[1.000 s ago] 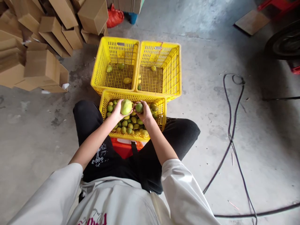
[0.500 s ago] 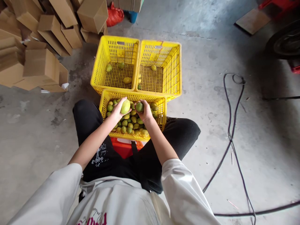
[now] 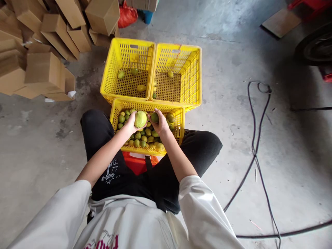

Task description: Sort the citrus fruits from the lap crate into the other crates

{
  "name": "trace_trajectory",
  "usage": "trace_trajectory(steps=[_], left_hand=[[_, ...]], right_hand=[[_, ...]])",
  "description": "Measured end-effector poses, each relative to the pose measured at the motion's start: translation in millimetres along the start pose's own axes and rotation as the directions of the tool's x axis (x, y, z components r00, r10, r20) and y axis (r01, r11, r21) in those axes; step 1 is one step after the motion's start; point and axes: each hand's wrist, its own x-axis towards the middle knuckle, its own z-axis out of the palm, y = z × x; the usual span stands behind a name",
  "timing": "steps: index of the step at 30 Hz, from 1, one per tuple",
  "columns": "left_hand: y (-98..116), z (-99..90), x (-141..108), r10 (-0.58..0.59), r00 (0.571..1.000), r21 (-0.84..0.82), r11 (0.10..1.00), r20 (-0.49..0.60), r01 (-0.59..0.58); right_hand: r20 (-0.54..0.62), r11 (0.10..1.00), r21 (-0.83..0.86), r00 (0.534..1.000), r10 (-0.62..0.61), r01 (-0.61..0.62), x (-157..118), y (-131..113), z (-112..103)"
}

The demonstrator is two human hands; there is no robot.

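Between my knees a yellow plastic crate (image 3: 178,141) holds many green and yellow lemons (image 3: 144,138). Over it, my left hand (image 3: 131,123) is closed round a large pale-green lemon (image 3: 140,119). My right hand (image 3: 162,123) grips a smaller dark-green lemon (image 3: 155,117), partly hidden by the fingers. The two hands are close together, with the fruit held just above the pile. Behind stand two more yellow crates: the left crate (image 3: 106,77) has a few lemons on its floor, and so does the right crate (image 3: 193,79).
Cardboard boxes (image 3: 45,71) are heaped at the upper left, near a red bag (image 3: 127,15). A black cable (image 3: 252,138) loops over the concrete floor at right. A wheel (image 3: 315,46) and a flat board (image 3: 281,22) are at the upper right. A red-orange object (image 3: 137,164) lies under the front crate.
The pale-green lemon in my left hand has shifted slightly right and turned a little. My right hand keeps its dark-green lemon in nearly the same place. The crates stay put.
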Motion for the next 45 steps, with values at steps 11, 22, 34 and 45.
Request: trace_trajectory(steps=[11,22,34,45], left_hand=[[-2.4,7.6,-11.4,0.161,0.986,0.060,0.985,0.054,-0.164],[-3.0,7.5,-3.5,0.027,1.000,0.015,1.000,0.016,-0.028],[-0.5,3.3,0.1,0.161,0.981,-0.035,0.987,0.105,-0.158],[-3.3,7.2,-10.5,0.018,1.000,0.088,0.996,0.013,-0.019]], right_hand=[[0.026,0.992,-0.115,0.998,0.052,-0.049,0.1,1.3,-6.3],[-0.003,0.996,-0.032,0.997,0.083,-0.083,0.8,0.1,-5.4],[-0.017,0.995,-0.002,0.995,0.097,-0.097,0.2,-0.6,-4.7],[-0.073,0.968,-0.050,0.967,0.243,-0.247,7.4,4.3,-8.1]])
